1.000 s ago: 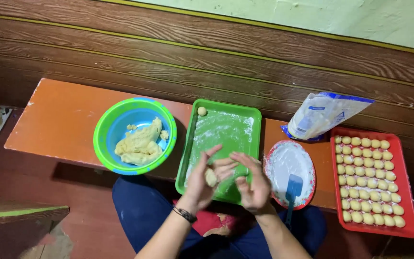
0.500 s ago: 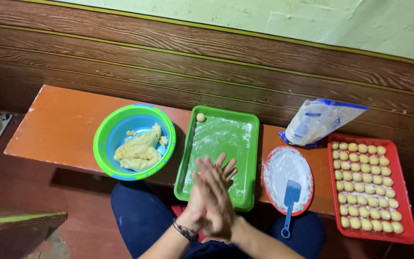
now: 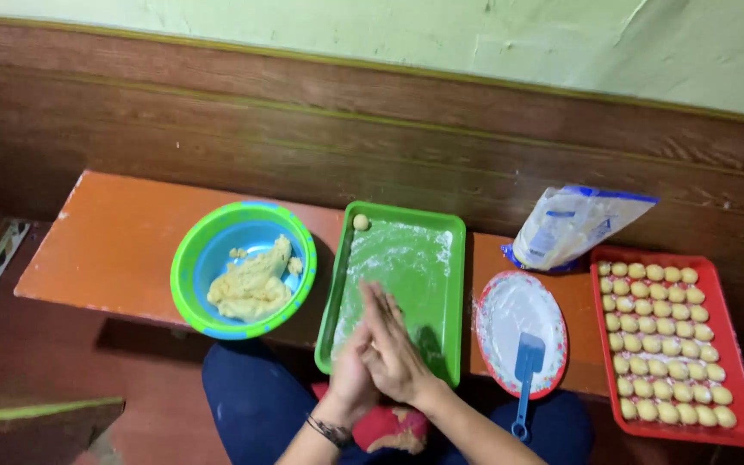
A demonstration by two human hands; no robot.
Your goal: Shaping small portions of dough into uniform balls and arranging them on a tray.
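Note:
My right hand (image 3: 396, 344) lies flat on my left hand (image 3: 346, 375), palm against palm, above the near end of a floured green tray (image 3: 455, 284). The small piece of dough that lay in my left palm a second ago is now hidden between the two palms. One rolled dough ball (image 3: 361, 222) rests in the tray's far left corner. A green and blue bowl (image 3: 189, 274) to the left holds a lump of yellow dough (image 3: 251, 286).
An orange bench (image 3: 114, 241) carries everything, against a brown wooden wall. Right of the green tray stands a plate of flour (image 3: 510, 308) with a blue spatula (image 3: 527, 368), then a flour bag (image 3: 574, 226) and a red tray (image 3: 740, 344) with several rows of dough balls (image 3: 660, 336).
A second ago my hands were apart with the dough piece showing in my left palm. They have since closed palm to palm over it and slid across each other.

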